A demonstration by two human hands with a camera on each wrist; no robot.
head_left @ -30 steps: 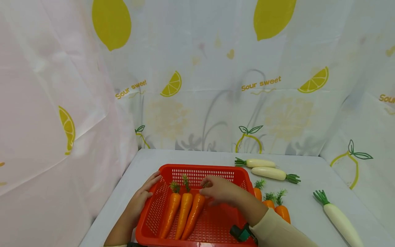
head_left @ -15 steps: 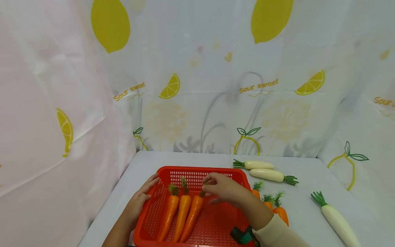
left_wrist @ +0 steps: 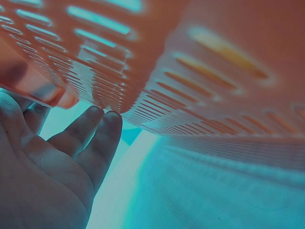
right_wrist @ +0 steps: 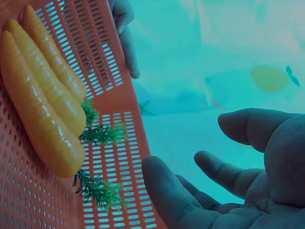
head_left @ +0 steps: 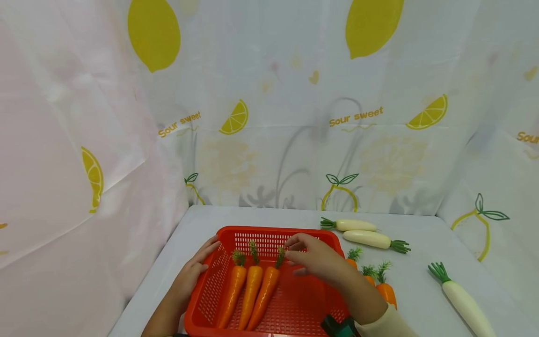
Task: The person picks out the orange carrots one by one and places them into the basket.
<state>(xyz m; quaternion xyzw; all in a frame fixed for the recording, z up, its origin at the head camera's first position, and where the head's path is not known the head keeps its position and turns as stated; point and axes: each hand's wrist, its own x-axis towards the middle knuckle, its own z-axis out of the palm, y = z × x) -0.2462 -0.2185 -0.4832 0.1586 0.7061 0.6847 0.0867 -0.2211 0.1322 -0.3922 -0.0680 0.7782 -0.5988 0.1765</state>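
My left hand (head_left: pixel 193 273) rests at the left rim of a red plastic basket (head_left: pixel 275 230), its fingers extended; the left wrist view shows fingertips (left_wrist: pixel 112 119) right at the slotted outer wall. Three orange carrots with green tops lie side by side in the left half of the basket: the left carrot (head_left: pixel 233 295), the middle carrot (head_left: pixel 251 296) and the right carrot (head_left: pixel 264 298). Above the basket's right half, my right hand (head_left: pixel 316 262) holds nothing. Its thumb and fingers are spread apart, just right of the right carrot's leafy top.
Several orange carrots (head_left: pixel 385 292) lie right of the basket, partly hidden by the right arm. Two white radishes (head_left: pixel 366 238) lie behind them, and another white radish (head_left: pixel 466 303) lies farther right on the white table (head_left: pixel 425 238). Lemon-print cloth (head_left: pixel 269 154) stands around the table.
My right hand has drawn away to the right from the right carrot's top, which now shows fully. The carrot lies in place. My left hand stays at the rim.
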